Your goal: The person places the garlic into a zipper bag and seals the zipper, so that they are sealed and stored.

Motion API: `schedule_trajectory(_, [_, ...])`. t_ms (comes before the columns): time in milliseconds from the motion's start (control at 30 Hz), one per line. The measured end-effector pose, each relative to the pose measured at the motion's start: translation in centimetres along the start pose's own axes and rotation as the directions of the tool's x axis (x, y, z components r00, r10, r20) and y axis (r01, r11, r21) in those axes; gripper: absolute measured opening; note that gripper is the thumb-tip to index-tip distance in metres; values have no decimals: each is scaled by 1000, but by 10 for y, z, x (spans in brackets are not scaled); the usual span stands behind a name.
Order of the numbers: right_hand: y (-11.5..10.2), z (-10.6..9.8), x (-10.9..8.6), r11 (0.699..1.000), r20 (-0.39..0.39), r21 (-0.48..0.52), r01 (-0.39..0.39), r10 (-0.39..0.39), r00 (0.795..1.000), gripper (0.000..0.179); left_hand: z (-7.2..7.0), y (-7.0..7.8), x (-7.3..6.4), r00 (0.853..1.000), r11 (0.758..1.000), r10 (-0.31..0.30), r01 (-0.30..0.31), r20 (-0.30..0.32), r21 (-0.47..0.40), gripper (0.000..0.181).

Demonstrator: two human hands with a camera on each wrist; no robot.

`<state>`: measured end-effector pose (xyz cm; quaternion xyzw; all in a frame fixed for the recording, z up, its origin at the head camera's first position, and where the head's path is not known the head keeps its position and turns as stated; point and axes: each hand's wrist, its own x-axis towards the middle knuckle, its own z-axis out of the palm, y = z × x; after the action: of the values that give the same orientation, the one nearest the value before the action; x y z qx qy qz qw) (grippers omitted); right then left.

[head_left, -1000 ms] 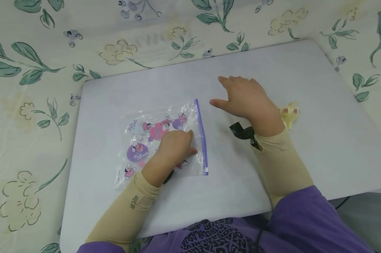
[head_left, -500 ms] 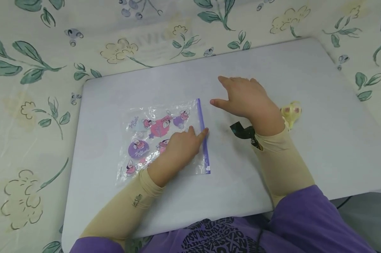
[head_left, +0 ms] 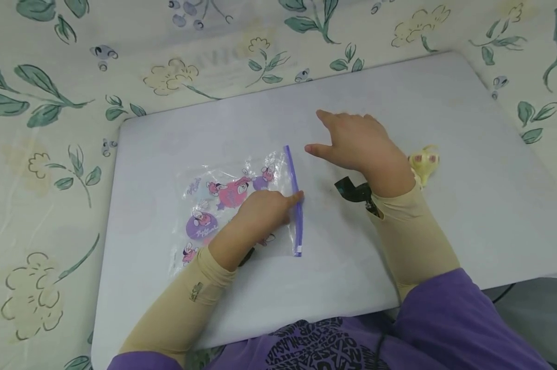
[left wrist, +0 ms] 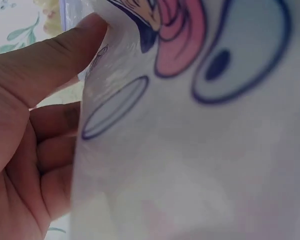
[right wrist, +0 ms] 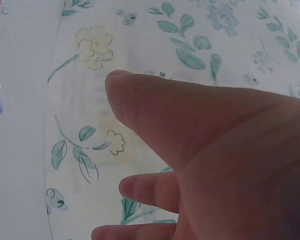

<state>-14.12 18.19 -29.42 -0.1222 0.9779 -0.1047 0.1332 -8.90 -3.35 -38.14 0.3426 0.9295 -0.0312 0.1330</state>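
A clear zip bag (head_left: 232, 192) with pink and purple cartoon prints lies on the white table in the head view. Its purple zip edge (head_left: 294, 195) faces right. My left hand (head_left: 262, 213) lies over the bag, one straight digit reaching onto the zip edge. In the left wrist view the thumb (left wrist: 65, 52) is straight against the clear film (left wrist: 160, 140), whose fold hides the tips of the other fingers. To the right of the bag, my right hand (head_left: 359, 141) stays over the table with thumb and fingers spread, holding nothing.
A small yellow object (head_left: 425, 162) with two brownish patches sits beyond my right wrist, partly hidden. A dark strip (head_left: 352, 190) sticks out from the right cuff. Floral-patterned cloth or paper (head_left: 172, 77) borders the white table (head_left: 482, 205) at the back and sides.
My left hand has shifted a little over the bag, and one digit now stretches right onto the zip edge. The bag and my right hand stay about where they were.
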Motion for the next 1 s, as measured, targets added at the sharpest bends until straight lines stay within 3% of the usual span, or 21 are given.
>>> schedule_trajectory(133, [-3,0,0,1000,15,4,-5,5,1000,87,-1,1,-5,997,990,-62,68,55,-127,85])
schedule_trajectory(233, [-4,1,1,1000,21,5,-7,7,1000,87,-1,0,-10,996,980,-76,83,49,-180,89])
schedule_trajectory(467, [-8,13,7,1000,54,2,23,-23,998,84,2,-10,-19,994,997,-15,7,-105,-77,64])
schedule_trajectory(633, [-7,54,0,997,184,0,77,-75,980,77,5,-12,-21,986,998,11,-21,-169,-59,53])
schedule_trajectory(700, [-7,72,-5,991,225,59,122,-133,965,72,5,-13,-24,982,998,14,-25,-186,-54,54])
schedule_trajectory(800, [-8,93,-3,952,218,262,161,-220,951,62,4,-16,-28,979,1000,8,-12,-206,-19,59])
schedule_trajectory(900, [-12,105,4,874,169,462,151,-254,952,51,3,-21,-32,974,1000,11,-13,-227,-7,68])
schedule_trajectory(933, [-14,107,6,853,159,502,142,-253,954,46,3,-22,-33,970,1000,16,-19,-242,-10,70])
schedule_trajectory(1000, [-17,111,9,841,145,521,148,-258,955,35,4,-25,-35,962,999,25,-36,-272,-35,73])
